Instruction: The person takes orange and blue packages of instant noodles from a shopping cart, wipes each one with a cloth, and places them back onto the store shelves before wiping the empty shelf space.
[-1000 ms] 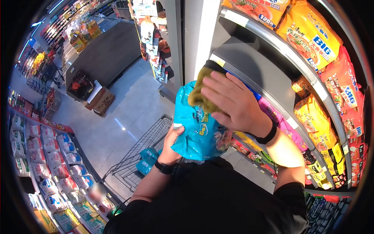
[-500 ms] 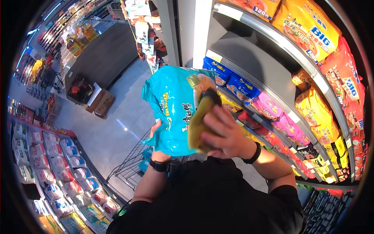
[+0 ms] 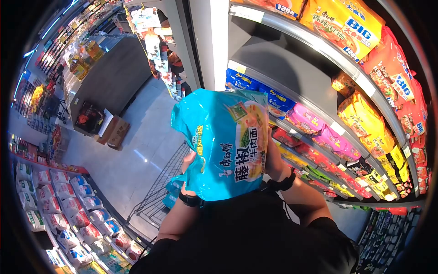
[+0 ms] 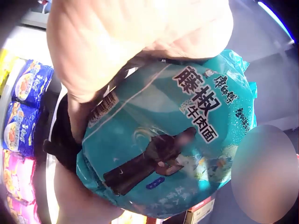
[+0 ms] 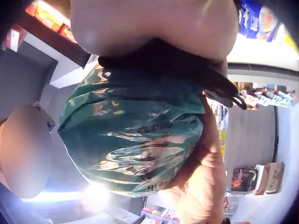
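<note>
A teal multipack of instant noodles (image 3: pixel 219 146) is held up in front of the chest, its printed front facing up. My left hand (image 3: pixel 186 166) grips its crumpled left end; in the left wrist view the palm (image 4: pixel 135 42) lies along the pack (image 4: pixel 163 144). On the pack's right side is my right hand (image 3: pixel 275 157), its fingers hidden behind the wrapper in the head view. Under that hand, the right wrist view has a dark cloth (image 5: pixel 154 70) with a small loop, against the wrapper (image 5: pixel 135 135).
Shelves of noodle packs curve along the right, with blue packs (image 3: pixel 278 101), pink packs (image 3: pixel 308 118) and a large orange pack (image 3: pixel 342 27). A wire shopping cart (image 3: pixel 157 196) holding more teal packs stands below left. White bagged goods (image 3: pixel 59 221) fill the left shelf.
The pack has turned so its printed front shows. My right hand has moved with the olive cloth from the top face round to the right side, where the cloth is hidden from the head view.
</note>
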A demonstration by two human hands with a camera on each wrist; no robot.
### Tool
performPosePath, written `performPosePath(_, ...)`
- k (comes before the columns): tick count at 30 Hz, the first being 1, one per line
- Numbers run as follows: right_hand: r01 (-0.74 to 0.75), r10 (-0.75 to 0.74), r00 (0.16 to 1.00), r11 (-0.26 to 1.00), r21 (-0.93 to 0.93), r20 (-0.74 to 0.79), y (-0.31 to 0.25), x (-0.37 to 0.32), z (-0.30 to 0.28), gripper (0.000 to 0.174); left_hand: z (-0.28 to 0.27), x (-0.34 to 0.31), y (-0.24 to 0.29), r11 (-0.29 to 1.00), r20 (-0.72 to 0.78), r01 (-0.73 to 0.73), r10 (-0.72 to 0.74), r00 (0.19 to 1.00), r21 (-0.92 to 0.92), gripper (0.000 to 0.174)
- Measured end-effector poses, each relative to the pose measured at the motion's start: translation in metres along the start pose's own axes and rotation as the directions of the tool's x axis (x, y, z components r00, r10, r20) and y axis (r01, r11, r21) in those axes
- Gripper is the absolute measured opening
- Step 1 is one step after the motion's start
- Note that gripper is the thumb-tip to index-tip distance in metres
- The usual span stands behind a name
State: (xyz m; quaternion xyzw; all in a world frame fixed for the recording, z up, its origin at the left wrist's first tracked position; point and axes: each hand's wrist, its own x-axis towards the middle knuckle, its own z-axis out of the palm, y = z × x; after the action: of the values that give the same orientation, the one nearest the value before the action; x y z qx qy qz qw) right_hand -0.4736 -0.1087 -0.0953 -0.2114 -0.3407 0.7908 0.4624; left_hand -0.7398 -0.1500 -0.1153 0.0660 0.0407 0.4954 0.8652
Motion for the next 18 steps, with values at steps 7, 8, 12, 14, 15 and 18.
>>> performPosePath(7,0.028,-0.033,0.999,0.985,0.173,0.024,0.012,-0.028,-0.032,0.091,0.029,0.019,-0.006,0.726,-0.046,-0.067,0.135,0.990,0.685,0.083)
performPosePath(8,0.026,-0.022,0.999,0.990,0.135,-0.035,0.013,-0.034,-0.035,0.095,0.037,0.021,-0.007,0.652,-0.017,-0.079,0.139,0.990,0.754,0.082)
performPosePath(12,0.033,-0.071,0.995,0.906,0.423,0.075,0.023,-0.040,-0.072,0.083,0.053,0.020,-0.011,0.483,0.070,-0.104,0.086,0.994,0.870,0.091)
performPosePath(14,0.054,0.054,0.979,0.861,0.505,-0.197,0.031,-0.041,-0.078,0.078,0.061,0.027,-0.012,0.547,0.161,-0.167,0.059,0.985,0.820,0.095)
performPosePath(15,0.088,0.036,0.975,0.846,0.527,-0.221,0.015,-0.039,-0.050,0.071,0.053,0.030,-0.006,0.482,0.180,-0.181,0.048,0.983,0.858,0.100)
performPosePath(18,0.108,-0.009,0.976,0.886,0.451,-0.216,0.013,-0.041,-0.046,0.069,-0.008,0.002,0.015,0.172,-0.077,0.050,0.151,0.986,0.984,0.075)
